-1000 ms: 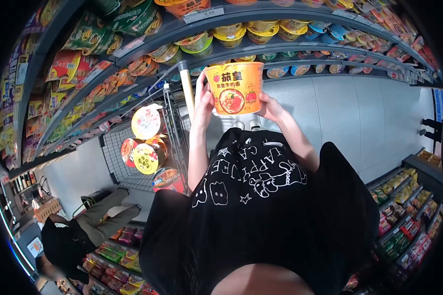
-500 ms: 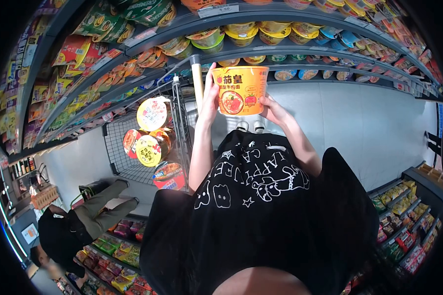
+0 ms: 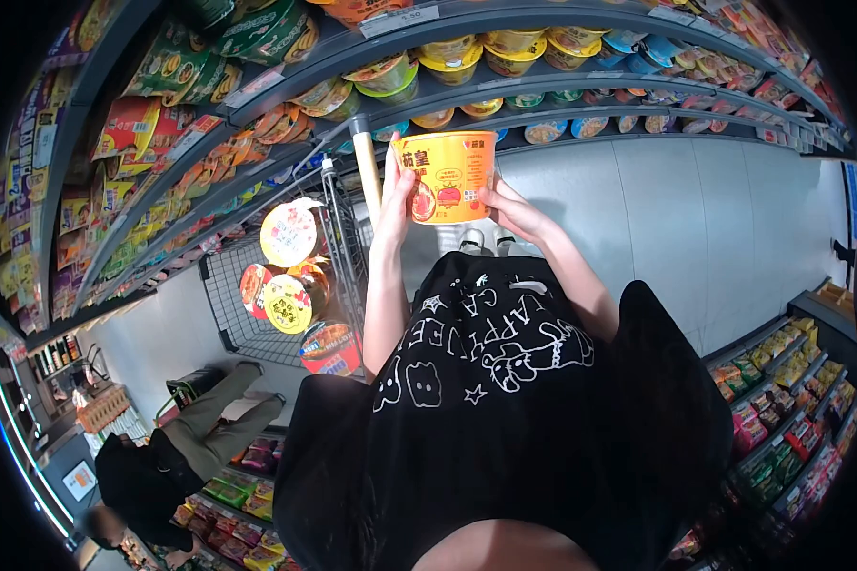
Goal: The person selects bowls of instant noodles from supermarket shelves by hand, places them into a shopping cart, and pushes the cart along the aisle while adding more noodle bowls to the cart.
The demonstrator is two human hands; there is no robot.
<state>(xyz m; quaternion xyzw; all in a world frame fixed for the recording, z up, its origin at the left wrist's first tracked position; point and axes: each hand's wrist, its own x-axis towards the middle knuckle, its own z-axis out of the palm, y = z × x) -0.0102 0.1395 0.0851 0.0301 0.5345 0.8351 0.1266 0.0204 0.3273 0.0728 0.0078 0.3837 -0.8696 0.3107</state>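
An orange-yellow instant noodle cup (image 3: pixel 452 181) is held upright in front of me at chest height, its printed side facing me. My left hand (image 3: pixel 396 195) is closed round its left side, with some fingers hidden behind it. On the lower right side, my right hand (image 3: pixel 511 207) grips the same cup, thumb on the front and the other fingers partly out of sight. Just left of my left arm stands a wire shopping cart (image 3: pixel 229 285). Inside it lie several noodle cups, among them a white-lidded one (image 3: pixel 289 234) and a yellow-lidded one (image 3: pixel 288 305).
Shelves (image 3: pixel 352 52) packed with noodle cups and bags curve across the front and left. The cart's handle (image 3: pixel 367 167) rises beside my left hand. Another person (image 3: pixel 162 466) stands at the lower left. A lower shelf of packets (image 3: pixel 781 400) runs along the right.
The noodle cup has been turned in my hands, so its large lettering has moved left and small print shows on the right. It also sits slightly further left in view.
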